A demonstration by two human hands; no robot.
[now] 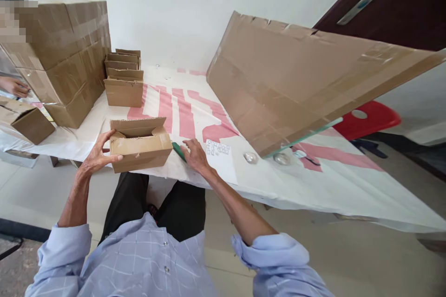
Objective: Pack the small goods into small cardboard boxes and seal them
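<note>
A small cardboard box (pixel 142 151) with raised top flaps stands at the table's front edge. My left hand (pixel 100 154) grips its left end, thumb on the front face and fingers towards the back. To the right of the box lies a green, narrow object (pixel 179 151), perhaps a tool handle; its kind is unclear. My right hand (pixel 195 155) is beside it, fingers stretched out and apart, the thumb side close to or touching it. Just beyond that hand is a white sheet (pixel 223 167) with several small square stickers or pieces on it.
Taped cartons (pixel 75 55) are stacked at left, with several open small boxes (pixel 123 90) beside them. A large cardboard panel (pixel 296 83) leans at right, near clear round items (pixel 250 158). Another person's hand (pixel 14 87) is at far left by a box (pixel 31 123).
</note>
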